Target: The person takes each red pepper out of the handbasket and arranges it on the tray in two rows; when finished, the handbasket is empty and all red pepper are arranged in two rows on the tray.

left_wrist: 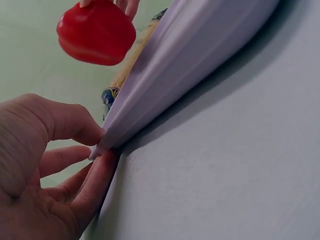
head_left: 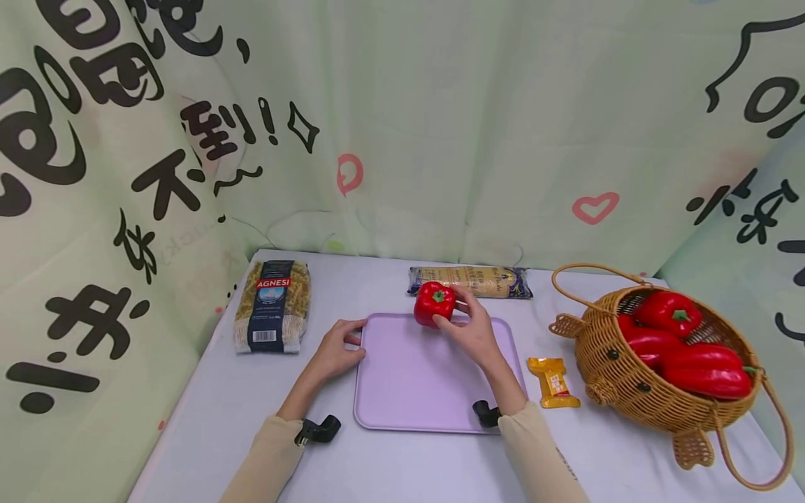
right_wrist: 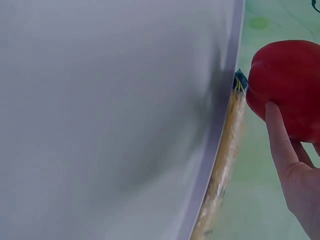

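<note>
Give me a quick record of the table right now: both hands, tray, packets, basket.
Left hand: pinches the tray's left rim near its far corner
Right hand: holds a red bell pepper, raised over the tray's far edge
Tray: lilac, flat, between the hands
Left of tray: AGNESI pasta bag
Behind tray: long noodle packet
Right of tray: small orange-yellow packet
Far right: fish-shaped wicker basket, tilted, with red peppers inside
</note>
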`<state>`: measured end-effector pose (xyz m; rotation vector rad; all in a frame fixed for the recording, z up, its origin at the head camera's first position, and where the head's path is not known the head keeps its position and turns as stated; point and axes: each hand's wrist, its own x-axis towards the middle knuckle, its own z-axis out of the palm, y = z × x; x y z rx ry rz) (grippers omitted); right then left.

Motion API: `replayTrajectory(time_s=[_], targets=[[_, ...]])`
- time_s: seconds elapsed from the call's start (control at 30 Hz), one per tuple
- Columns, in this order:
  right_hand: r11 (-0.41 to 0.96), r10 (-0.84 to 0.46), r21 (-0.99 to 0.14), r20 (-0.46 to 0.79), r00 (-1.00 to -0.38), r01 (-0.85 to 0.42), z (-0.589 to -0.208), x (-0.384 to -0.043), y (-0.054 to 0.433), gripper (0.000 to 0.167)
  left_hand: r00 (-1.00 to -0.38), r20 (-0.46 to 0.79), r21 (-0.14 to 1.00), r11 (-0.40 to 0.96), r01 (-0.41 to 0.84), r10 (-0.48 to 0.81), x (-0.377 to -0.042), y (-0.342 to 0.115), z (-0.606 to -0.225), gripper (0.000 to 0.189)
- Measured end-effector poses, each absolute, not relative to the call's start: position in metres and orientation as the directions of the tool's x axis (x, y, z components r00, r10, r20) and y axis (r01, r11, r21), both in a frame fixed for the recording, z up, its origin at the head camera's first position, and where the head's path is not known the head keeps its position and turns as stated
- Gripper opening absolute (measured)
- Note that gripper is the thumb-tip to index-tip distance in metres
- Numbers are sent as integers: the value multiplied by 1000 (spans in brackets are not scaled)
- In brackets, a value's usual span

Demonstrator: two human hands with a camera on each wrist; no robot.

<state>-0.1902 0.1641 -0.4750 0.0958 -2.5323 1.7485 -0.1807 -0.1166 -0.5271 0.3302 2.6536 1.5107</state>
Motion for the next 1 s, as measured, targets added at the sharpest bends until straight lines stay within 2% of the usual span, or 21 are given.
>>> replayTrajectory(time_s=[0.37,0.6,0.7,1.0], targets=[[316,-133,-942,77,-988,-116,-484,-193,130,68,-975,19,850,509,133,223,-179,-117,-526,59],[354,-178,-925,80,-981,-139,-486,-190,115,67,-976,-4,863,494,108,219,-181,-115,-525,59],[352,-201,-925,72,-977,-141,-474,-183,108,65,-976,-6,865,490,104,217,-181,-115,-527,58],[352,-199,-926,66,-978,-135,-487,-188,101,66,-974,-8,870,482,105,226,-181,-116,-525,61]])
